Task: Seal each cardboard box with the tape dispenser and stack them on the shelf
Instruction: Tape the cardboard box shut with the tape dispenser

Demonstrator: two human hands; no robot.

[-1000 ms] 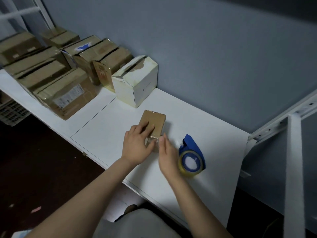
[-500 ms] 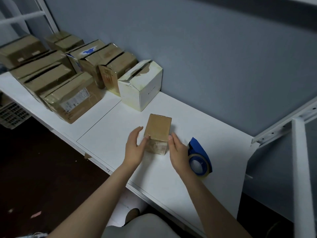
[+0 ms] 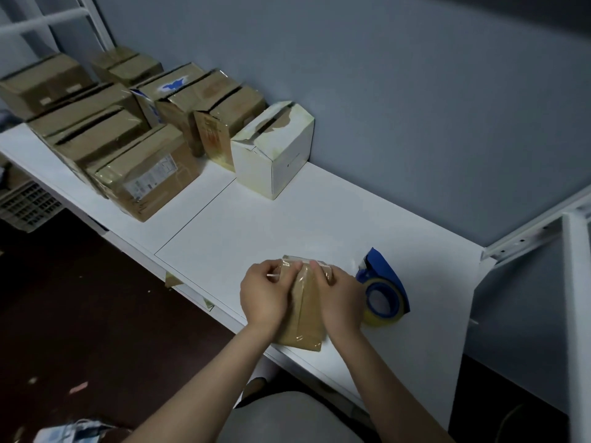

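Much of a small cardboard box (image 3: 305, 318) is hidden beneath two hands, and the state of its far flap cannot be made out. It is gripped at its 9 o'clock side by the left hand (image 3: 262, 294) and at its 3 o'clock side by the right hand (image 3: 340, 298), with the fingers curled over its glossy far end. The box is set on the white shelf (image 3: 287, 225) near the front edge. A blue tape dispenser (image 3: 385, 282) is seen just beside the right hand, at 3 o'clock. Brown boxes (image 3: 144, 174) are lined up at 10 o'clock.

small box (image 3: 307, 318): brown, glossy with tape, pinched at its far end between left grip (image 3: 265, 295) and right grip (image 3: 339, 298)
tape dispenser (image 3: 385, 282): blue, just right of right grip
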